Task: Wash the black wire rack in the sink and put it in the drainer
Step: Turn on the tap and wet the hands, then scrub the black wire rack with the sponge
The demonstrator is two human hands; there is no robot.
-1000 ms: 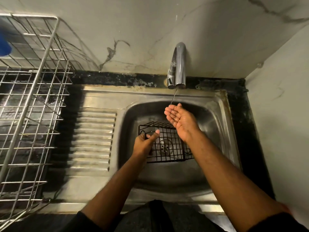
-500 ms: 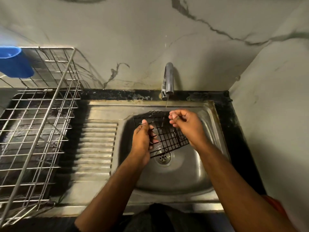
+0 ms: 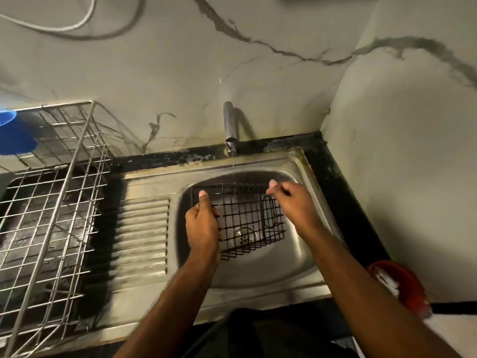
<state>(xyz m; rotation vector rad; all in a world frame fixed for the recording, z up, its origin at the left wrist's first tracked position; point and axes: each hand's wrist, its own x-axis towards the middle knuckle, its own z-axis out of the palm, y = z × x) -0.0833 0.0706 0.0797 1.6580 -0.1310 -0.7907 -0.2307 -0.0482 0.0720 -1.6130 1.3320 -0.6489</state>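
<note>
The black wire rack (image 3: 247, 215) is held tilted above the steel sink (image 3: 304, 257), its far edge under a thin stream of water from the tap (image 3: 229, 127). My left hand (image 3: 204, 223) grips the rack's left side, thumb up along the wires. My right hand (image 3: 296, 205) holds the rack's right far corner with curled fingers. The sink drain shows through the rack's mesh. The silver wire drainer (image 3: 51, 202) stands on the counter to the left of the sink.
A blue cup (image 3: 13, 135) hangs at the drainer's far left. The ribbed draining board (image 3: 142, 233) lies between drainer and basin. A red object (image 3: 397, 285) sits at the right, low beside the counter. Marble walls close in behind and on the right.
The rack lay flat on the sink bottom a second ago; both hands have lifted and tilted it under the water stream. The camera view has tilted up.
</note>
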